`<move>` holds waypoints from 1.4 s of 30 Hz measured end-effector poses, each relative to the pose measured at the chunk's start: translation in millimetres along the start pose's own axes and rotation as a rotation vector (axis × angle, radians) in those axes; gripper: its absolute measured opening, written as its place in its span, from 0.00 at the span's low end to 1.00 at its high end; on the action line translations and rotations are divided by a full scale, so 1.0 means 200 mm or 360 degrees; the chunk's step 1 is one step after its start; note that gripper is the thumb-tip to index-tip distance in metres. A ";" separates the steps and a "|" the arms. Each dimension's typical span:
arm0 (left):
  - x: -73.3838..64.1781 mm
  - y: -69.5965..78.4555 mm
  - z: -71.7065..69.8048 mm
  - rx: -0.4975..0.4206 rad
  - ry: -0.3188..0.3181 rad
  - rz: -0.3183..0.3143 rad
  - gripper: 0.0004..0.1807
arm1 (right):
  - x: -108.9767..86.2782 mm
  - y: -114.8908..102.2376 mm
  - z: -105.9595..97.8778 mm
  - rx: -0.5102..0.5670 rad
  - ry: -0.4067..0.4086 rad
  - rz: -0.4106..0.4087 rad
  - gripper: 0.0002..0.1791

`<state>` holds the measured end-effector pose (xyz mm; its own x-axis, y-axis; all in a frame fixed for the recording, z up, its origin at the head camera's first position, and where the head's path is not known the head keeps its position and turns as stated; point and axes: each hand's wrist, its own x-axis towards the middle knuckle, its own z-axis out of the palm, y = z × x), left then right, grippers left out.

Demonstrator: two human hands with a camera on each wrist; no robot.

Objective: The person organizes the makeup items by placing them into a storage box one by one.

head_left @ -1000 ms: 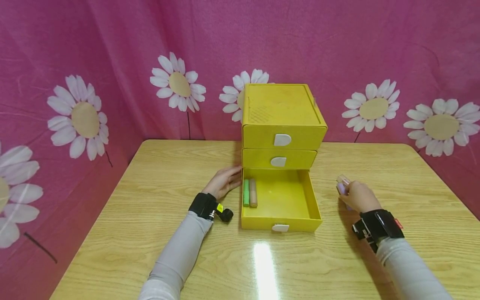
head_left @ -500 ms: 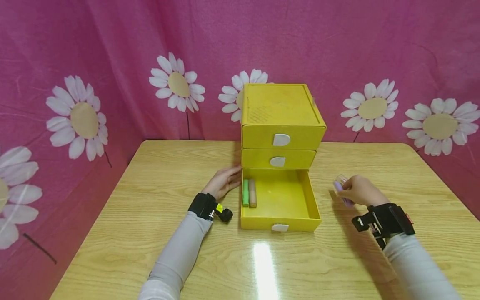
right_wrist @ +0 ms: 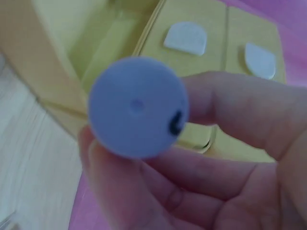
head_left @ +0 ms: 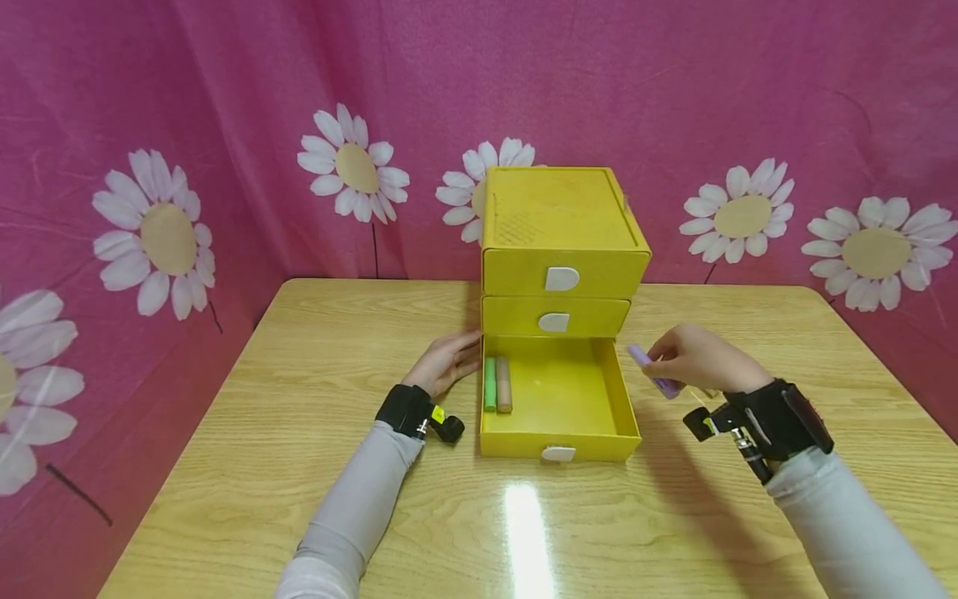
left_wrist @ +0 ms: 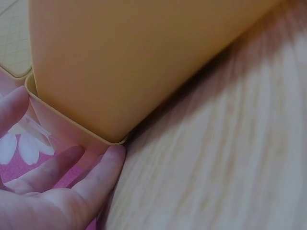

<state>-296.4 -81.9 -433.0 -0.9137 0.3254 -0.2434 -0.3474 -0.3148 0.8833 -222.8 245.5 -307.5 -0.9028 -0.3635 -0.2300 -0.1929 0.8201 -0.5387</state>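
Observation:
My right hand (head_left: 699,358) pinches a purple cylindrical stick (head_left: 655,373), held tilted above the table to the right of the pulled-out bottom drawer (head_left: 561,448). In the right wrist view the stick's round end (right_wrist: 129,103) faces the camera, with a small dimple and a black mark. Inside that drawer a green stick (head_left: 491,384) and a tan stick (head_left: 505,384) lie side by side along the left wall. My left hand (head_left: 445,363) rests against the left side of the yellow drawer cabinet (head_left: 565,208); its fingertips (left_wrist: 114,153) touch the casing's front edge.
Two closed drawers with white tabs (head_left: 563,279) sit above the bottom one. The wooden table (head_left: 359,499) extends around the cabinet. Behind it hangs a pink curtain (head_left: 636,83) with daisies. Something small and pale (head_left: 708,393) shows beneath my right wrist, too hidden to identify.
My right hand has lifted the purple stick off the table and carried it left, toward the bottom drawer. The left hand and the cabinet have stayed put.

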 end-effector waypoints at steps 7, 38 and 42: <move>0.00 0.00 -0.01 -0.0002 -0.0003 0.0003 0.24 | 0.08 -0.12 0.03 -0.0063 -0.0061 -0.0107 0.10; 0.03 -0.01 -0.01 0.0024 -0.0019 -0.0003 0.24 | 0.51 -0.41 0.34 -0.0343 -0.0259 -0.0110 0.22; 0.03 -0.01 -0.01 0.0026 -0.0016 -0.0006 0.24 | 0.56 -0.40 0.39 -0.0333 -0.0272 -0.0030 0.22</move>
<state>-301.0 -82.1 -436.5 -0.9102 0.3353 -0.2431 -0.3475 -0.2991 0.8887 -278.6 104.4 -352.2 -0.8237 -0.4343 -0.3645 -0.3005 0.8795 -0.3689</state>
